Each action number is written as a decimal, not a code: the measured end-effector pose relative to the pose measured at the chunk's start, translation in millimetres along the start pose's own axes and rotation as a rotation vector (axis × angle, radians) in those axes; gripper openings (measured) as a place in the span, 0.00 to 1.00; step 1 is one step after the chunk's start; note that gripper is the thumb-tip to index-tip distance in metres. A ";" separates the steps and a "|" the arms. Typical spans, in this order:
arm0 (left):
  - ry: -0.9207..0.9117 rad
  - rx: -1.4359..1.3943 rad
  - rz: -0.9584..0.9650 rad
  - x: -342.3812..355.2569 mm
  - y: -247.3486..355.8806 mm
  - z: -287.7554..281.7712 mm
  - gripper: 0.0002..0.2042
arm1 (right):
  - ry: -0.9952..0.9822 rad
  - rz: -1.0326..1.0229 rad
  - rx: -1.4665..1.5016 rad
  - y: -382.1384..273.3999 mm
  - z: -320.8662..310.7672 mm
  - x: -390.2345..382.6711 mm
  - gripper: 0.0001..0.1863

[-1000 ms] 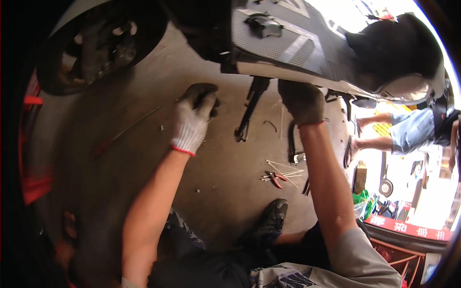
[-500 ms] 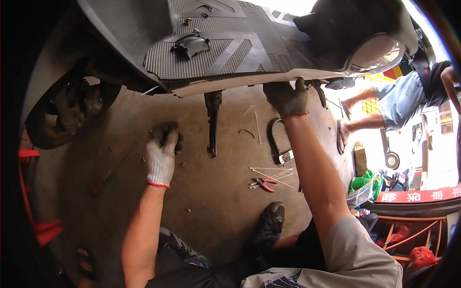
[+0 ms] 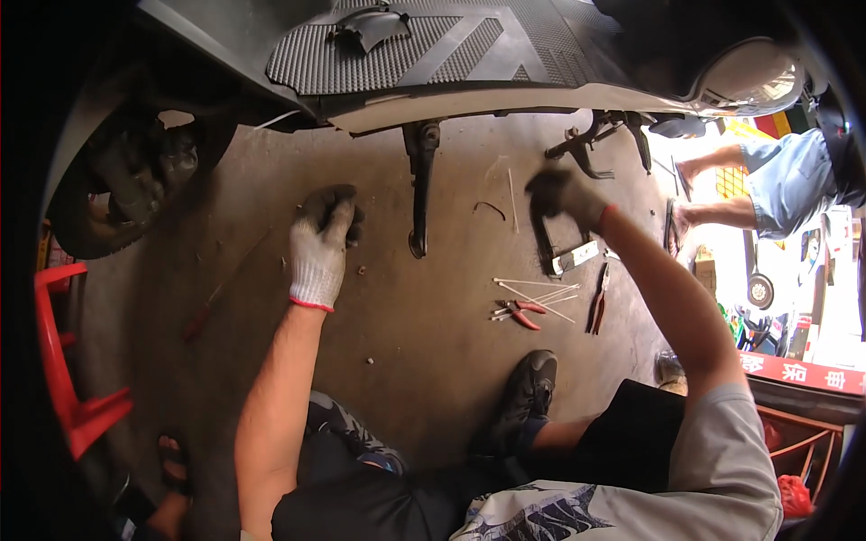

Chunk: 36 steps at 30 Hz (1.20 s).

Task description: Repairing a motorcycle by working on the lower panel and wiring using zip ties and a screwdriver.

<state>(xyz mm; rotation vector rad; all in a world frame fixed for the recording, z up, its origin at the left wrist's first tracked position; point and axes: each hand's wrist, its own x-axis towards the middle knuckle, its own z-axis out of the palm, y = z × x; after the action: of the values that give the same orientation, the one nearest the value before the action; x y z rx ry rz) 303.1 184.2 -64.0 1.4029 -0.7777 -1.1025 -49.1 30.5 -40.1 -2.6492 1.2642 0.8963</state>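
Observation:
My gloved left hand (image 3: 323,243) hovers over the floor, fingers curled; whatever they hold, if anything, is hidden. Above it sits a scooter's white-trimmed lower body (image 3: 460,95), its kickstand (image 3: 422,185) pointing down. My gloved right hand (image 3: 570,198), blurred, is below the underside, near a dark metal bracket (image 3: 591,153) and over a black U-shaped object (image 3: 550,242) with a pale end. Several white cable ties (image 3: 541,288), red-handled cutters (image 3: 520,314), long pliers (image 3: 599,302) and a bent dark strip (image 3: 489,206) lie below. A loose dark cover (image 3: 370,34) rests on the footboard.
A wheel (image 3: 144,180) is at upper left, a red plastic frame (image 3: 72,397) at left. Another person's legs in shorts (image 3: 785,185) stand at right; a sandaled foot (image 3: 173,464) is at lower left. A red banner (image 3: 803,370) and metal rack (image 3: 803,433) are at right.
My right hand has come down from under the scooter's body, uncovering the bracket. My left hand has risen slightly since half a second ago. The view has shifted.

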 end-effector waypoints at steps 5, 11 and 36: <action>0.003 -0.007 -0.004 0.4 -3.1 -5.0 0.10 | -0.244 0.021 0.175 -71.9 79.6 -74.6 0.20; 0.060 -0.082 0.059 3.2 -1.5 -19.9 0.09 | -0.199 0.057 0.092 -107.0 136.8 -91.2 0.27; 0.189 0.210 0.616 36.0 84.6 -18.8 0.08 | -0.400 0.059 0.626 -70.1 -1.3 -43.9 0.15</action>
<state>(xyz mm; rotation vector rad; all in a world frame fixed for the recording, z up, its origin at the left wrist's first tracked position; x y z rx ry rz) 344.3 145.3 10.8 1.2846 -1.1117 -0.4159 -18.8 106.5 -28.1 -1.8563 1.2586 0.8104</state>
